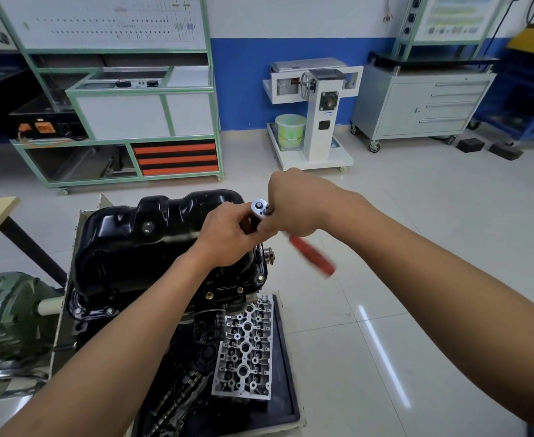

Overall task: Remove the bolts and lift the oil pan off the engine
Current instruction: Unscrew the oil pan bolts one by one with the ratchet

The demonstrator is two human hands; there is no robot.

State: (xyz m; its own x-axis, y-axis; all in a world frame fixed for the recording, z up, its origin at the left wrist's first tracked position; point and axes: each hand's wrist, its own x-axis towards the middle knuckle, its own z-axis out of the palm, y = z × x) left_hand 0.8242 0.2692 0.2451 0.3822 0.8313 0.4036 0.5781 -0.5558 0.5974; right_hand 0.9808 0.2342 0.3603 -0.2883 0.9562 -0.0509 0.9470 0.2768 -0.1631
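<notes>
The upturned engine point(86, 323) carries the black oil pan point(152, 241) centre-left, still bolted; at its right edge, the right hand point(294, 209) has its grip clamped on a red-handled ratchet point(310, 253), and the left hand point(228, 238) its grip on the socket extension point(260, 250).

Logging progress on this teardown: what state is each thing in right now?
Oil pan: seated, not lifted off.
Flange bolts: in place on the near edge.
Ratchet: on extension at pan's right edge, red handle blurred.
Left hand: grips the extension under the ratchet head.
Right hand: grips ratchet handle.
</notes>
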